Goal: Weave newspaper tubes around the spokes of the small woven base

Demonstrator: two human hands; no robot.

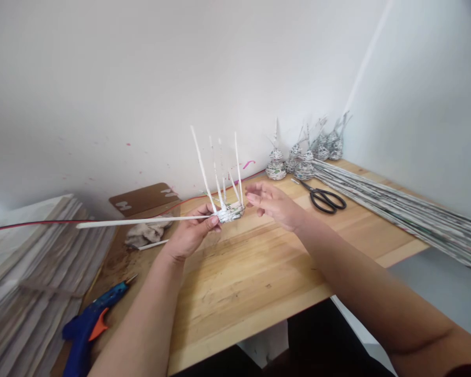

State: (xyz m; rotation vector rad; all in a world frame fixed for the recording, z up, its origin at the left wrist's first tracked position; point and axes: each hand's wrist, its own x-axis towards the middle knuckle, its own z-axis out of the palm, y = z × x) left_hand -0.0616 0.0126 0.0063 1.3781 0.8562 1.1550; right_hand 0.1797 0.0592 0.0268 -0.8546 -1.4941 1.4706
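My left hand [190,234] is closed on a small woven paper-tube piece [230,212], held just above the wooden table [259,277]. Several thin white tubes stick up from the piece, and one long tube [141,222] runs out to the left past my fingers. My right hand [272,203] hovers right beside the piece with its fingers spread and loosely curled, holding nothing.
Black scissors [325,199] lie at the back right, next to a long bundle of rolled paper tubes [408,212]. Several finished small woven pieces [304,157] stand by the wall. A blue glue gun [90,324] lies front left beside stacked newspapers [31,262]. A crumpled cloth [145,234] lies behind my left hand.
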